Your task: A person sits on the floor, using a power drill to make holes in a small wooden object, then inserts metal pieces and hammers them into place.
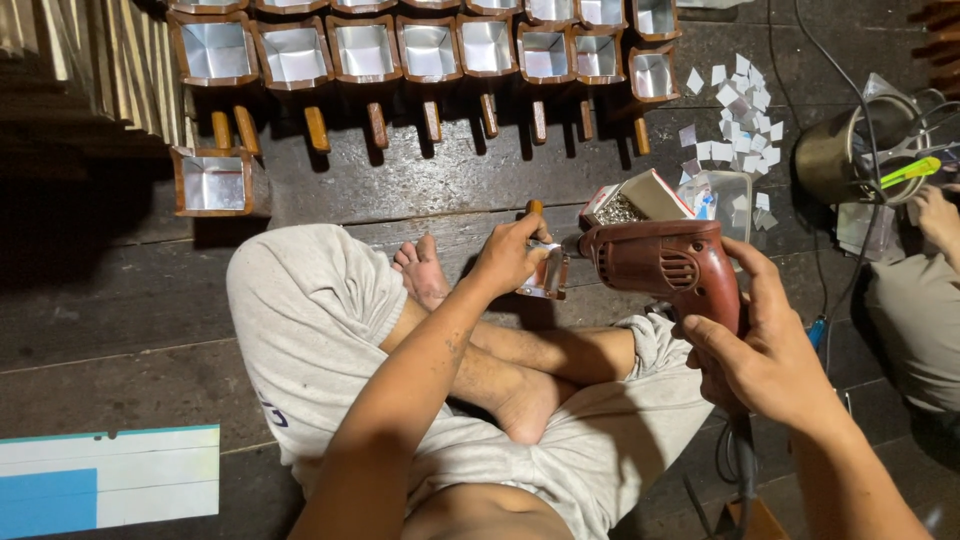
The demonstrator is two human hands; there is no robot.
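Left hand [508, 257] clamped on small metal-lined wooden scoop [545, 272], held above crossed legs. Right hand [762, 345] wrapped round grip of dark-red electric drill [662, 262], nose touching scoop. Finished scoops [430, 50] lined along floor beyond.

Bare dark wooden floor planks [130, 310] lie open left of the crossed legs, while rows of metal-lined wooden scoops [430, 50] and scattered silver foil squares [740, 110] crowd the far floor ahead.

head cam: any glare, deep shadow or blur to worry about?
Head view: glare on the foil-lined wooden scoops in the top row; deep shadow at upper left and under their handles; left hand, right hand and red drill evenly lit and sharp; no obvious blur.
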